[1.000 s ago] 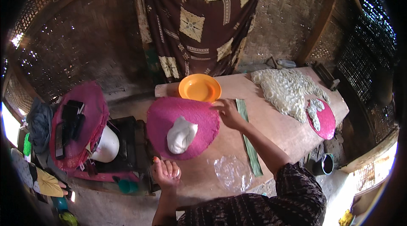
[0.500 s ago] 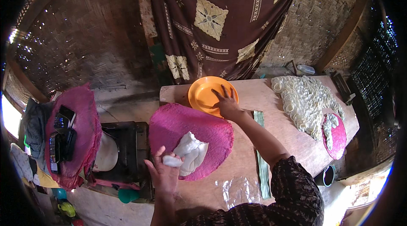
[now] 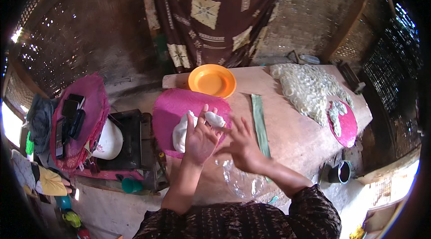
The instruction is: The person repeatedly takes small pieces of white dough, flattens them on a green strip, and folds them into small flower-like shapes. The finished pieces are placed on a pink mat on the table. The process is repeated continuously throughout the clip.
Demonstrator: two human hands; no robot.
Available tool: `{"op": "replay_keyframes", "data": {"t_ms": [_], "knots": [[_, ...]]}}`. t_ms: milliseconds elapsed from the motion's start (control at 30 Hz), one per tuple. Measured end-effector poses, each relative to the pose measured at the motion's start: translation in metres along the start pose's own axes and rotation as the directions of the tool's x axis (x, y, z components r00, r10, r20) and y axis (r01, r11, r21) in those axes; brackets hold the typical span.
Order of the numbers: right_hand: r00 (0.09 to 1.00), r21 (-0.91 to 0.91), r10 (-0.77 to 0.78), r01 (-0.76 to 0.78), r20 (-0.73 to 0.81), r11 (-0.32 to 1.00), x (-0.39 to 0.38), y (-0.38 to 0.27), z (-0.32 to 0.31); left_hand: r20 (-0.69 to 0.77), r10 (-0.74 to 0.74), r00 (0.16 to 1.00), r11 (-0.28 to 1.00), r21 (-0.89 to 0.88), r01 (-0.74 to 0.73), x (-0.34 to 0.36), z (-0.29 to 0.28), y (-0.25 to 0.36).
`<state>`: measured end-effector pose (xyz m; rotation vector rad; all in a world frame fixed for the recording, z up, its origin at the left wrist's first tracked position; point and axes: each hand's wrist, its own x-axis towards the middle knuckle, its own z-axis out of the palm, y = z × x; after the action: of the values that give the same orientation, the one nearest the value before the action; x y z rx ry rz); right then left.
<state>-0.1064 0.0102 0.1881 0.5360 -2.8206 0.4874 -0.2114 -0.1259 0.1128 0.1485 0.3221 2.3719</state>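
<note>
1. Small white lump (image 3: pixel 215 119): located at the fingers of my left hand (image 3: pixel 202 144), above the pink mat (image 3: pixel 163 112); that hand is palm up, fingers partly curled, holding the lump.
2. My right hand (image 3: pixel 246 149): just beside the left, fingers spread wide; blurred, so contact with the lump or left hand cannot be told.
3. Larger white mass (image 3: pixel 180 135): on the pink mat, partly behind my left hand.
4. Orange plate (image 3: pixel 213 83): at the mat's far edge, on the table (image 3: pixel 292 138); green strip (image 3: pixel 259 120) lies right of my hands; crumpled clear plastic (image 3: pixel 238 180) lies nearer me.
5. Pile of pale rings (image 3: pixel 298 91): far right of the table; pink disc (image 3: pixel 346 133) beside it, bearing more pale pieces.
6. Markings: brown curtain (image 3: pixel 224 14) carries floral squares and patterned bands; any lettering on the dark devices (image 3: pixel 69 109) at left is too small to tell.
</note>
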Motion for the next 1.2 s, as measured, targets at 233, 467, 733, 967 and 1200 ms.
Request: {"op": "replay_keyframes", "data": {"t_ms": [233, 467, 733, 967, 1200], "knots": [[0.919, -0.06, -0.184, 0.174, -0.348, 0.983, -0.011, -0.048, 0.003, 0.096, -0.077, 0.992, 0.949, 0.314, 0.043, -0.036, 0.025, -0.084], [0.99, 0.177, 0.115, -0.128, 0.083, 0.976, -0.114, -0.055, 0.074, -0.06, 0.258, 0.964, 0.961, 0.114, -0.251, -0.065, 0.039, -0.004], [0.817, 0.327, 0.244, -0.073, -0.522, 0.942, -0.12, -0.051, -0.012, -0.039, 0.119, 0.992, 0.861, 0.501, -0.083, -0.12, 0.084, -0.048], [0.9, -0.04, -0.27, 0.273, -0.342, 0.961, -0.103, -0.128, -0.045, 0.447, 0.03, 0.894, 0.986, 0.132, -0.099, -0.164, 0.114, -0.125], [0.795, 0.056, -0.178, 0.257, -0.58, 0.965, -0.108, -0.155, -0.025, 0.322, 0.287, 0.902, 0.877, 0.29, -0.382, -0.164, 0.125, -0.125]]}}
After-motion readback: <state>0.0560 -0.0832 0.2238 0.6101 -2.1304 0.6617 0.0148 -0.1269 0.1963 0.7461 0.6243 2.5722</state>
